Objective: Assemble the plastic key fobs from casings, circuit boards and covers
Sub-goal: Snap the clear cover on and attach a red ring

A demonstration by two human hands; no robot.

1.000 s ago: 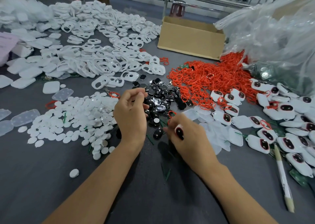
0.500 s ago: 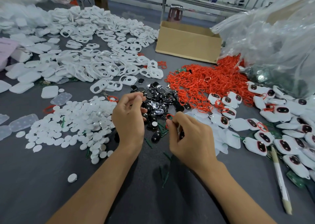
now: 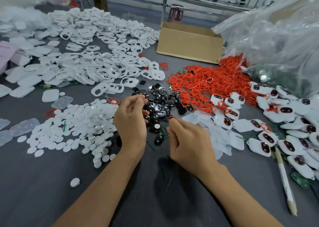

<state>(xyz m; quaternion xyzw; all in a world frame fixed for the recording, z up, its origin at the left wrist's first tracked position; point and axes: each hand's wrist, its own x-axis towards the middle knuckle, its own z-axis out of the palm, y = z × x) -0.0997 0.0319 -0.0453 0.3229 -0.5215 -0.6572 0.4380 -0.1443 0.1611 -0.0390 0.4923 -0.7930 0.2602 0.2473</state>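
Grey counter (image 3: 34,201) fills the view, parts heaped across it. Workshop benches run along the back.

- Clear plastic bag (image 3: 276,37): far right, bulging, biggest item.
- White casing frames (image 3: 95,61): wide heap across the far left and centre.
- Red rings heap (image 3: 207,83): right of centre, running up to the bag.
- Cardboard box (image 3: 189,40): open top, at the back between the frames and the bag.
- White oval covers (image 3: 77,123): loose pile at near left, just beside the left hand.
- Assembled key fobs (image 3: 264,141): white with dark oval windows, spread along the right side, some with red rings on them.
- Black oval pieces (image 3: 158,102): small pile at centre, some with silver faces, just beyond both hands.
- Translucent covers (image 3: 222,137): flat pile just right of the right hand.
- Left hand (image 3: 131,123): over the near edge of the black pile, fingers curled with the thumb against them. Can't tell if it holds anything.
- Right hand (image 3: 189,140): near the left hand, not touching it. Fingertips pinch a small red ring (image 3: 171,117); whether anything sits in the palm is hidden.
- Pen (image 3: 284,183): lying at near right, beside the fobs.
- Green circuit board (image 3: 299,181): poking out under the fobs at the right edge.
- Lone white cover (image 3: 75,182): on its own at near left, apart from the pile.
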